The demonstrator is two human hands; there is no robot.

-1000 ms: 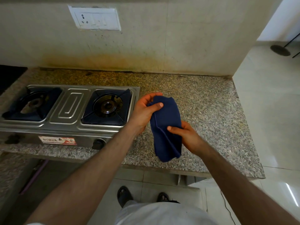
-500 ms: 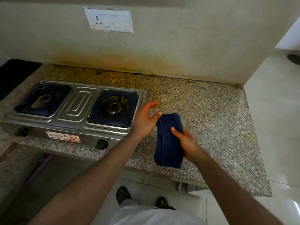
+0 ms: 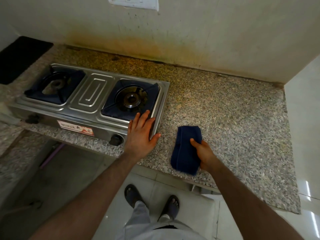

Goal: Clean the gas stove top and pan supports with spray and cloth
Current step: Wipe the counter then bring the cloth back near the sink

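While the folded blue cloth [image 3: 186, 149] is gripped by the right hand [image 3: 204, 155] over the countertop [image 3: 242, 118] front edge, just right of the gas stove [image 3: 93, 94], the left hand [image 3: 141, 134] is laid flat, fingers straight, on the stove's front right corner. No spray bottle is seen. Risk: the light stove could be shoved along the counter if leaned on; the loose pan supports [image 3: 133, 97] could be dislodged by wiping.

Switch plate [image 3: 133, 2] cut off by the top edge, black mat [image 3: 20, 59] cropped at left, stove label [image 3: 76, 128] print blurred, right fingers hidden behind the cloth [image 3: 186, 149]
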